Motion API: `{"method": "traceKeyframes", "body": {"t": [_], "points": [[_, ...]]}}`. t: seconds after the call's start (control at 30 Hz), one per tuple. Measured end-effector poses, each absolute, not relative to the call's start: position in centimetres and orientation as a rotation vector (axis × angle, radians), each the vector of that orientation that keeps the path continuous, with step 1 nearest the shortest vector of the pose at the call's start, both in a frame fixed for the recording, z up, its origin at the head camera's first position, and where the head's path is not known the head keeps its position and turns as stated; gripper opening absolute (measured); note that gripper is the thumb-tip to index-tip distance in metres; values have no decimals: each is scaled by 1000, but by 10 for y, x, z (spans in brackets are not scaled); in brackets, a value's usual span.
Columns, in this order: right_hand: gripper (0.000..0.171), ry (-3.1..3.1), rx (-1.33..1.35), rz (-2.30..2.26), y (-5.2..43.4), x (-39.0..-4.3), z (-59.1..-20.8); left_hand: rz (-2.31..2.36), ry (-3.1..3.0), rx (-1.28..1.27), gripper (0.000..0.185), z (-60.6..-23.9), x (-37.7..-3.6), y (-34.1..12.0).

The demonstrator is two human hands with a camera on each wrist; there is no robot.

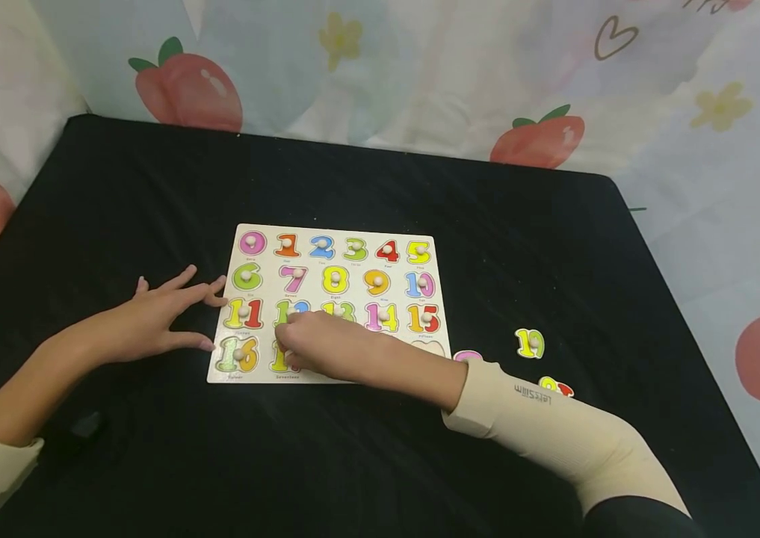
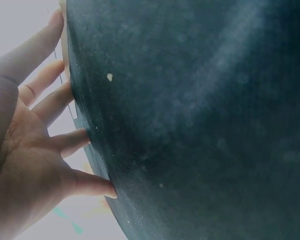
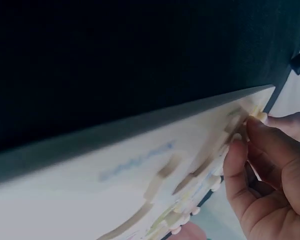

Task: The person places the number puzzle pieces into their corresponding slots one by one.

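Note:
A wooden number puzzle board lies flat, with knobbed number pieces from 0 to 16 set in it. My right hand is over the bottom row, its thumb and fingers pinched at the number 17 piece, most of which they hide. From the right wrist the same bent fingers show close over the board's surface. My left hand is spread at the board's left edge, thumb and fingertips touching it. In the left wrist view, the spread fingers line that edge.
Right of the board lie a loose number 19 piece, a yellow-and-red piece partly behind my sleeve, and a pink piece at the board's corner. An unfilled recess shows at bottom right. Black cloth covers the table.

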State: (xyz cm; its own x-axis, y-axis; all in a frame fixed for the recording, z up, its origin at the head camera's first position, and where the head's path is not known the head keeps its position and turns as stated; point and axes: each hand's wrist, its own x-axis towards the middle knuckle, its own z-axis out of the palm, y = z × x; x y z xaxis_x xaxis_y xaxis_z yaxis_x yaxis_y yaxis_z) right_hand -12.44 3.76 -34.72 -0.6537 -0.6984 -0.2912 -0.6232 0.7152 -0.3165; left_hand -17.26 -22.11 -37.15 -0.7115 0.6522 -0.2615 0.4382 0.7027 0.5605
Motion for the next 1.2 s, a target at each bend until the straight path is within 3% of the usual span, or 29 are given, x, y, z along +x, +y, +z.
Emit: {"method": "traceKeyframes", "body": {"t": [0.43,1.2], "points": [[27,2600,-937,-376,70,-127,-333,646,2467,833,82,-374,-173,-218],[13,2840,-356,-344,253,-66,-288,628,2485,850,80,-375,-172,-219]]}}
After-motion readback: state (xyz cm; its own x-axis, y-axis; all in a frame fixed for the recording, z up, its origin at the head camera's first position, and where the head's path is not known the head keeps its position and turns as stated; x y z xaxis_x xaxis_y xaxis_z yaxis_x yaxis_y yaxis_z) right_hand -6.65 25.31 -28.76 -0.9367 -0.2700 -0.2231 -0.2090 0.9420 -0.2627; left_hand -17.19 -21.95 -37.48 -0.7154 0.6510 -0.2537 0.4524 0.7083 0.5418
